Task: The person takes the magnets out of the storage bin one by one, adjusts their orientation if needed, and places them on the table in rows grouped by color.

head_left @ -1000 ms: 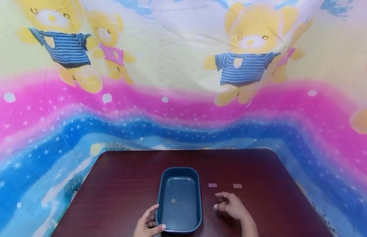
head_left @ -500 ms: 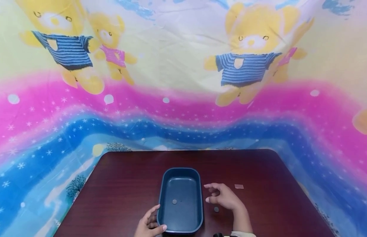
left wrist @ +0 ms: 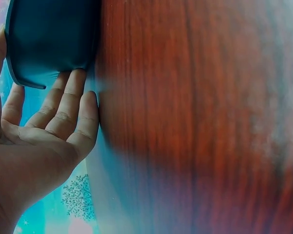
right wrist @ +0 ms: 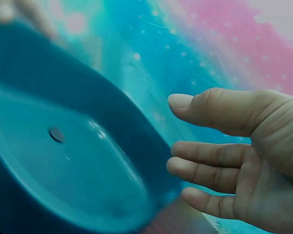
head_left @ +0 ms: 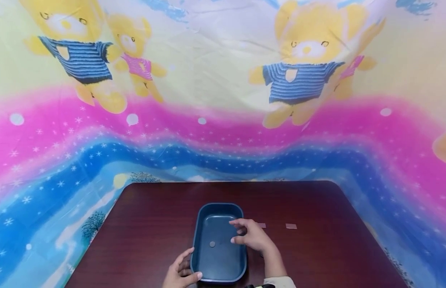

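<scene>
A dark blue-green rectangular plastic box (head_left: pixel 218 262) stands on the table, with a small round coin-like disc (head_left: pixel 212 244) on its floor. The disc (right wrist: pixel 56 134) also shows in the right wrist view. My left hand (head_left: pixel 178 272) holds the box around its near left corner. In the left wrist view its fingers (left wrist: pixel 68 105) touch the outer wall. My right hand (head_left: pixel 253 236) hovers over the box's right rim, thumb and fingers apart. Nothing shows between thumb (right wrist: pixel 210 108) and fingers in the right wrist view; the index finger is hidden there.
Right of the box lie two small flat pieces, a pinkish one (head_left: pixel 262 225) partly behind the right hand and a pale one (head_left: pixel 291 226). The dark brown tabletop (head_left: pixel 154 224) has rounded far corners. A bear-print cloth (head_left: pixel 223 100) hangs behind it.
My right hand has moved left from beside a second disc on the table to above the box's right side. That disc is now almost wholly hidden by the forearm. The left hand stays put.
</scene>
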The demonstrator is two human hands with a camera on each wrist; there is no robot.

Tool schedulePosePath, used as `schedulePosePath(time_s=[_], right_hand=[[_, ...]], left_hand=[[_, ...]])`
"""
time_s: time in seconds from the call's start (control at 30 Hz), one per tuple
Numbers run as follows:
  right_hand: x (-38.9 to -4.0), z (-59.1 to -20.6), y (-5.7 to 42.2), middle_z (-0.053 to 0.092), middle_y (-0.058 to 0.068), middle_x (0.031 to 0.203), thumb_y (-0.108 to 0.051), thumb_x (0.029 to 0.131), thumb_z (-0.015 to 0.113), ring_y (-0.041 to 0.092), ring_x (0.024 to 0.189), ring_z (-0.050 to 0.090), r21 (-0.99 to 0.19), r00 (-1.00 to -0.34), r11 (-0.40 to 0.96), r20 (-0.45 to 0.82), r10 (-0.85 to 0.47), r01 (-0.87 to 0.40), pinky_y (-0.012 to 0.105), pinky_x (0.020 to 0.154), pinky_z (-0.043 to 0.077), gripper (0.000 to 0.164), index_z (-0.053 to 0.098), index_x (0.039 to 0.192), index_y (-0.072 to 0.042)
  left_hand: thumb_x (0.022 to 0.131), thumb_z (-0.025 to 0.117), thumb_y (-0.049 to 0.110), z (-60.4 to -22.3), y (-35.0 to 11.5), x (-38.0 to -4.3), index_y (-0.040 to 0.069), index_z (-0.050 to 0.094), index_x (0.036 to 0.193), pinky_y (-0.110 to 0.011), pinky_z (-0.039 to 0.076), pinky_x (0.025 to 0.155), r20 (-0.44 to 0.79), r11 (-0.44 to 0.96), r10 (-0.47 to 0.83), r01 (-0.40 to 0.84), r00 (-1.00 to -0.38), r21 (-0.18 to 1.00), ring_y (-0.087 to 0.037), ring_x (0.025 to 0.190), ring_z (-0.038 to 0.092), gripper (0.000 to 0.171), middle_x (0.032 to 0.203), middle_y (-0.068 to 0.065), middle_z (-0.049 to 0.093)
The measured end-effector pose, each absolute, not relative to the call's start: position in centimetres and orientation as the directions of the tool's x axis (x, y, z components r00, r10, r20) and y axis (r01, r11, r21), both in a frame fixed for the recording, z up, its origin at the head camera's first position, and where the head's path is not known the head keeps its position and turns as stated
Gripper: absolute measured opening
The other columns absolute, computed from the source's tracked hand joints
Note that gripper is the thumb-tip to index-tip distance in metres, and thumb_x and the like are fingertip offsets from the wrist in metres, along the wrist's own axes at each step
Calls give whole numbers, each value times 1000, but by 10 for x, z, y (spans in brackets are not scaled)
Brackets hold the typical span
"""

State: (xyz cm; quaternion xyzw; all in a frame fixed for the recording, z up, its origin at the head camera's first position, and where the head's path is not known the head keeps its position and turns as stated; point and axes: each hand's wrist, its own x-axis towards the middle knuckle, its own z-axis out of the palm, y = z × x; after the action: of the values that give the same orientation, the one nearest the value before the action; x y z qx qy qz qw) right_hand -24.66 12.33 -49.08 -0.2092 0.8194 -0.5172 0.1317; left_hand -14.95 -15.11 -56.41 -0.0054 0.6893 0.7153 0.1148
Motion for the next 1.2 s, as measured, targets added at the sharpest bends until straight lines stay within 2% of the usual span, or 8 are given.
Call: schedulePosePath(time_s=[0.2, 0.4, 0.5, 0.67, 0.87, 1.03, 1.2], right_hand=[[-253, -491, 100, 58, 12, 120, -18, 78, 77, 34, 101, 56, -897, -862, 383, -3, -506, -222, 38, 73, 51, 45, 63, 121, -15], [-262, -501, 81, 57, 17, 119, -13, 75, 77, 29, 97, 58, -880, -832, 431, -81, -549, -199, 40, 76, 50, 49, 62, 122, -11], [-267, -507, 70, 61, 14, 110, -11, 73, 78, 24, 93, 59, -858, -813, 473, -125, -568, -199, 39, 76, 49, 51, 63, 121, -9], [-269, -519, 52, 61, 3, 83, -7, 66, 80, 13, 72, 55, -830, -787, 532, -215, -578, -164, 33, 61, 48, 49, 67, 113, -7], [-268, -534, 40, 50, -1, 60, -2, 67, 79, 13, 53, 46, -826, -789, 556, -282, -546, -90, 33, 47, 45, 48, 66, 113, -7], [-269, -543, 41, 56, 0, 57, 6, 67, 75, 14, 52, 51, -825, -819, 559, -265, -509, -80, 33, 46, 46, 48, 66, 113, -7], [-269, -549, 43, 57, 1, 56, 10, 65, 73, 13, 49, 52, -831, -845, 548, -222, -486, -97, 32, 44, 47, 42, 71, 103, -7]], left_hand=[[78, 76, 10, -565, -150, -151, -2, 30, 142, -39, 52, 69, -149, -24, 151, -155, -977, 988, -29, 82, 63, 80, 106, -24, 60], [78, 75, 9, -565, -151, -153, -1, 29, 143, -40, 51, 69, -140, -44, 167, -150, -976, 988, -30, 83, 62, 80, 107, -25, 59], [78, 76, 8, -564, -153, -154, -1, 30, 142, -40, 52, 69, -135, -40, 166, -144, -977, 989, -29, 83, 62, 80, 107, -24, 59], [77, 76, 7, -564, -154, -154, -2, 30, 142, -39, 52, 69, -136, -38, 161, -144, -978, 989, -29, 83, 62, 80, 106, -25, 59], [76, 76, 7, -565, -153, -153, -2, 31, 141, -38, 52, 69, -130, -40, 160, -138, -978, 990, -29, 84, 62, 80, 107, -26, 59], [78, 75, 7, -566, -153, -153, -2, 31, 142, -38, 52, 70, -131, -39, 171, -140, -977, 989, -30, 84, 62, 79, 108, -26, 59], [78, 75, 8, -567, -155, -153, -3, 30, 142, -37, 51, 69, -132, -34, 175, -140, -976, 990, -29, 83, 62, 79, 107, -25, 59]])
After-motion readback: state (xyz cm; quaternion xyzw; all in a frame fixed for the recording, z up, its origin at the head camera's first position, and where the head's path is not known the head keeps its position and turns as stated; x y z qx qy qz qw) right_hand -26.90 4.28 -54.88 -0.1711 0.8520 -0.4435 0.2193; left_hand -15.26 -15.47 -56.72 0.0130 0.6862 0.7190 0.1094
